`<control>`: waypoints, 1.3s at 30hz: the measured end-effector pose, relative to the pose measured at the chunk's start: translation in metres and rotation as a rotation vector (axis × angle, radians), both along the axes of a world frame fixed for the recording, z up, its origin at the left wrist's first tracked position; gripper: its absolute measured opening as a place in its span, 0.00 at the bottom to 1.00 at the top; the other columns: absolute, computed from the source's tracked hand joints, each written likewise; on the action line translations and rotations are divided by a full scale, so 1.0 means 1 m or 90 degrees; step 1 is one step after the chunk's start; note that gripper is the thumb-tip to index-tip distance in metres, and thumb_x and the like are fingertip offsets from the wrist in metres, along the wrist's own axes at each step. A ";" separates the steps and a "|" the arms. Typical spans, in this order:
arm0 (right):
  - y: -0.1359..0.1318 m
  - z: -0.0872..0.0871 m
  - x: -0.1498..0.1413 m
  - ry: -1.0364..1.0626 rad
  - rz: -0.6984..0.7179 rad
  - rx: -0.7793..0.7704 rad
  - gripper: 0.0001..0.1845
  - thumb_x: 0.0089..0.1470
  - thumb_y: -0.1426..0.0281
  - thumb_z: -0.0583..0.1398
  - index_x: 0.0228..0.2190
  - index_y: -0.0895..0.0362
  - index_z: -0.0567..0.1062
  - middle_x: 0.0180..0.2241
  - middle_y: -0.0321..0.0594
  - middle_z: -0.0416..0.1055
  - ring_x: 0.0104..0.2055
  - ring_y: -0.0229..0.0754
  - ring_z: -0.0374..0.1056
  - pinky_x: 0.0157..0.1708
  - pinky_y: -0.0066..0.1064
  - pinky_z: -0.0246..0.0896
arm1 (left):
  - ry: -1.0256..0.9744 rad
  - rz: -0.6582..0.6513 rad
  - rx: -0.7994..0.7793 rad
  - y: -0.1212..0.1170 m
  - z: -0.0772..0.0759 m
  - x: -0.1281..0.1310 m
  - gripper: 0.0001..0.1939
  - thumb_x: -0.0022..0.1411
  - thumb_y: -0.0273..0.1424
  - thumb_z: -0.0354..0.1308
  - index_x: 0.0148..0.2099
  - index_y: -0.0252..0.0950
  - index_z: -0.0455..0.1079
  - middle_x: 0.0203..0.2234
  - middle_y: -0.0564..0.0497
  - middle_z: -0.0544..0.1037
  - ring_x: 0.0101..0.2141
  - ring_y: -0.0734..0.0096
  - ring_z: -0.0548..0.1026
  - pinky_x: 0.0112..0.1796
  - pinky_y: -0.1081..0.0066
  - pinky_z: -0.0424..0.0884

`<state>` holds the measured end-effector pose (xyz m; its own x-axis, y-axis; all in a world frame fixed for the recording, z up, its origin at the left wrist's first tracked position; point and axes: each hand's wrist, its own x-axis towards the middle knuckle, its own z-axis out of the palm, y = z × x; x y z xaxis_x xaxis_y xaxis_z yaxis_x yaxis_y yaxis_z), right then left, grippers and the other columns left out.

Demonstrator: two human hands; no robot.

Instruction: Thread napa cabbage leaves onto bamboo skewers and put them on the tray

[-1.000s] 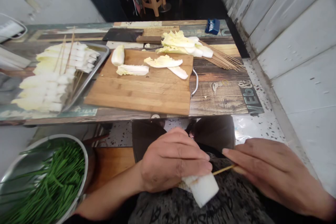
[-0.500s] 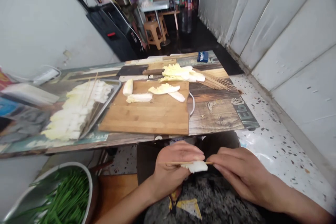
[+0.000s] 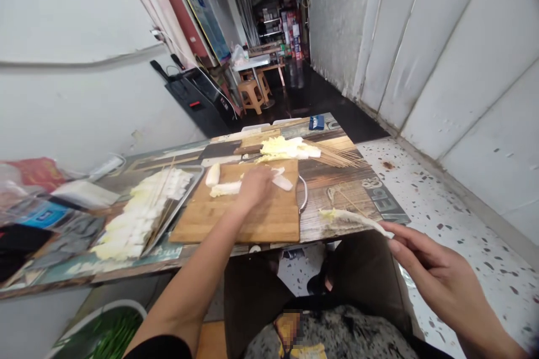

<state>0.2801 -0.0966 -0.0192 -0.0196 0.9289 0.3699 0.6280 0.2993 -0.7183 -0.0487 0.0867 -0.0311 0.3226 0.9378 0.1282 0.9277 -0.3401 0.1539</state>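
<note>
My right hand (image 3: 433, 269) pinches the white end of a napa cabbage leaf (image 3: 353, 217), held out past the table's near edge with its yellow tip to the left. A thin wooden skewer (image 3: 351, 202) runs along it. Over the wooden cutting board (image 3: 236, 221), my left hand (image 3: 256, 185) reaches down at the leaf pieces; motion smears its fingers, so its grip cannot be made out. Beside it lie a white leaf piece (image 3: 283, 181), a long piece (image 3: 225, 189) and a short upright-looking piece (image 3: 213, 174).
A metal tray (image 3: 189, 188) with rows of skewered cabbage (image 3: 141, 210) stands left. More leaves (image 3: 286, 147) lie behind the board on a bundle of skewers (image 3: 341, 155). A blue box (image 3: 316, 122) sits at the far end. Low left is a bowl of green stalks (image 3: 113, 336).
My left hand has left the skewered leaf and moved forward onto the cutting board. My right hand has shifted right and forward, still holding the leaf. The view has tilted up.
</note>
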 end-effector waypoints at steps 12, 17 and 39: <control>0.007 -0.003 -0.015 0.022 0.125 0.020 0.14 0.61 0.69 0.56 0.46 0.54 0.77 0.43 0.45 0.77 0.42 0.45 0.75 0.40 0.35 0.74 | 0.041 0.028 -0.095 0.043 0.020 -0.001 0.14 0.54 0.30 0.59 0.43 0.38 0.78 0.38 0.47 0.80 0.42 0.59 0.76 0.46 0.66 0.68; 0.010 -0.003 -0.024 0.001 0.178 0.027 0.15 0.61 0.71 0.55 0.46 0.54 0.76 0.43 0.45 0.77 0.42 0.42 0.75 0.41 0.32 0.73 | 0.028 0.007 -0.097 0.024 0.021 -0.009 0.13 0.54 0.30 0.60 0.43 0.36 0.78 0.43 0.45 0.79 0.44 0.60 0.75 0.46 0.69 0.68; 0.018 0.010 -0.055 -0.238 0.137 0.238 0.17 0.62 0.76 0.54 0.51 0.54 0.72 0.29 0.35 0.70 0.25 0.33 0.65 0.23 0.27 0.55 | -0.425 0.020 0.346 -0.154 0.021 0.000 0.08 0.56 0.21 0.62 0.39 0.37 0.75 0.32 0.52 0.81 0.34 0.72 0.78 0.40 0.72 0.74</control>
